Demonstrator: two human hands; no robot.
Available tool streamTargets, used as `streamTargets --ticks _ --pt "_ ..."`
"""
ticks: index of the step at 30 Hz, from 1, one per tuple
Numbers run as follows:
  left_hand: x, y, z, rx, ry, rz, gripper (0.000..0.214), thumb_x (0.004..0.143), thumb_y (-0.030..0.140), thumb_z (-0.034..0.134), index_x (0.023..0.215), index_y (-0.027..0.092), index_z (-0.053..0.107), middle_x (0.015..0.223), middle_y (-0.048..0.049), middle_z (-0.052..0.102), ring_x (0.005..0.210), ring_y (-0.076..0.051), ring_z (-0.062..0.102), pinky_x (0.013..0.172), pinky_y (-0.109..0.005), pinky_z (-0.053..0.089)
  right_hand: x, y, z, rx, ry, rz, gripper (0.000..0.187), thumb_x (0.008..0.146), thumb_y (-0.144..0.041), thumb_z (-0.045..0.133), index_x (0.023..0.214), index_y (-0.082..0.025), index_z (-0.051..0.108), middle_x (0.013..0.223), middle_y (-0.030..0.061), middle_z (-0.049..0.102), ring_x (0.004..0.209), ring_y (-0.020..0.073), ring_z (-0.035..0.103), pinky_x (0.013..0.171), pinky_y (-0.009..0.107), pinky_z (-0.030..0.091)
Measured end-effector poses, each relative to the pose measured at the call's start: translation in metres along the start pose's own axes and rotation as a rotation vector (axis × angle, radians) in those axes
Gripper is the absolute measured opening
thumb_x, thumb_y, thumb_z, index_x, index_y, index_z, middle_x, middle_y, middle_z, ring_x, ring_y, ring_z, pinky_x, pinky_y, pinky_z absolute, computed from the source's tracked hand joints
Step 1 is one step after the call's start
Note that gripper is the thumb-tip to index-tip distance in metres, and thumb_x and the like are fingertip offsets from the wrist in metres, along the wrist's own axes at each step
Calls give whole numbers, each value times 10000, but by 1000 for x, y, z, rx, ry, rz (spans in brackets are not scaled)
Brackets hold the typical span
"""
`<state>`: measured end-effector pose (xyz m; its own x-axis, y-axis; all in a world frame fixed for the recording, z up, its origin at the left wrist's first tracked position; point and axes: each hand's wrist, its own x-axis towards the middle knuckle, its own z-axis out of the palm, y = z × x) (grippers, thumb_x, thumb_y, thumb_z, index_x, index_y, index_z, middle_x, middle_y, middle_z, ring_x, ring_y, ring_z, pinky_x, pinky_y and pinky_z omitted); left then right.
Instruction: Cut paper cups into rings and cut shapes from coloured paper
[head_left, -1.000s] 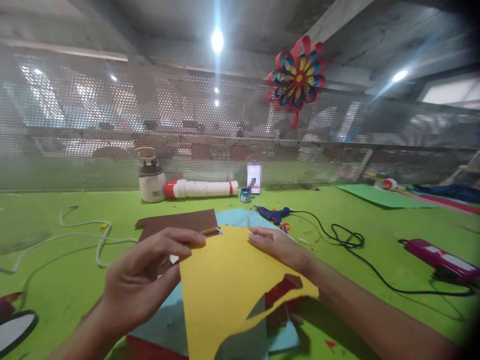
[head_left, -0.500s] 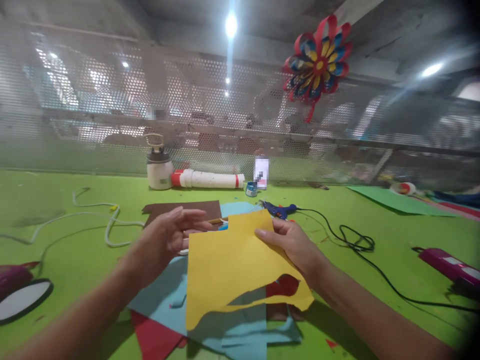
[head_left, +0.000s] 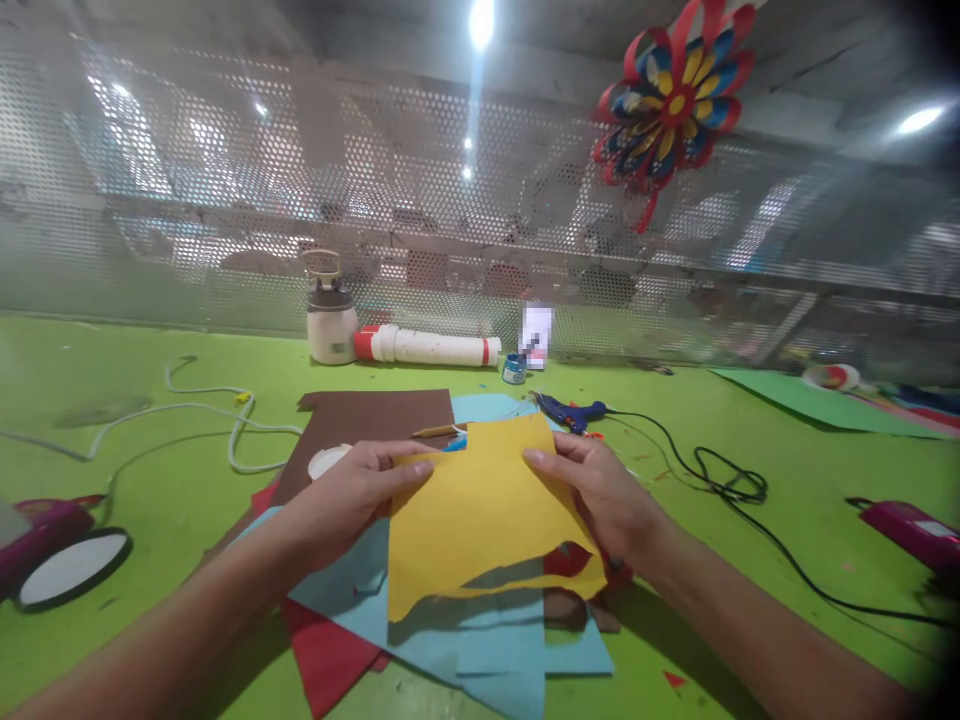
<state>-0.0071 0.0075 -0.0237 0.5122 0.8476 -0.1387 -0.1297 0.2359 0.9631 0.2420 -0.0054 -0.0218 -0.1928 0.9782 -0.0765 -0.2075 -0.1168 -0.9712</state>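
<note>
A yellow paper sheet (head_left: 480, 510) with a ragged cut lower edge is held up between both hands above a pile of papers. My left hand (head_left: 352, 495) pinches its left edge, fingers closed on it. My right hand (head_left: 600, 490) grips its right edge the same way. Under it lie a light blue sheet (head_left: 480, 640), a red sheet (head_left: 326, 655) and a brown sheet (head_left: 367, 420). A pencil (head_left: 439, 432) rests just beyond the yellow sheet's top edge.
On the green table (head_left: 150, 480): a blue glue gun (head_left: 570, 410) with a black cord (head_left: 720, 485), a white cable (head_left: 202, 420), a white jug (head_left: 330, 320), a white tube (head_left: 427, 346), a small blue pot (head_left: 514, 369), a pink device (head_left: 911, 525), a round mirror (head_left: 71, 570). A paper flower (head_left: 675, 95) hangs on the mesh wall.
My left hand let go of the yellow sheet half a second ago and now grips its left edge again. The sheet has been lowered and levelled; the view has tilted down.
</note>
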Motion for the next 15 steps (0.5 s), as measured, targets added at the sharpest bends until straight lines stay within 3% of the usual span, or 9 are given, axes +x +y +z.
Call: streamTargets --ticks 6,15 --pt "1 1 -4 19 10 -17 399 743 345 757 1104 178 722 938 -96 770 843 -237 719 828 -348 544 3 -2 -4 18 -15 -26 271 704 -337 797 931 -201 742 844 44 770 730 216 719 691 342 545" --pt "3 -1 -11 117 102 -55 445 737 383 759 1141 205 705 908 -85 768 826 -215 712 687 -289 547 2 0 -3 3 -17 -12 348 677 -308 812 996 -192 734 904 60 772 775 233 723 729 372 542"
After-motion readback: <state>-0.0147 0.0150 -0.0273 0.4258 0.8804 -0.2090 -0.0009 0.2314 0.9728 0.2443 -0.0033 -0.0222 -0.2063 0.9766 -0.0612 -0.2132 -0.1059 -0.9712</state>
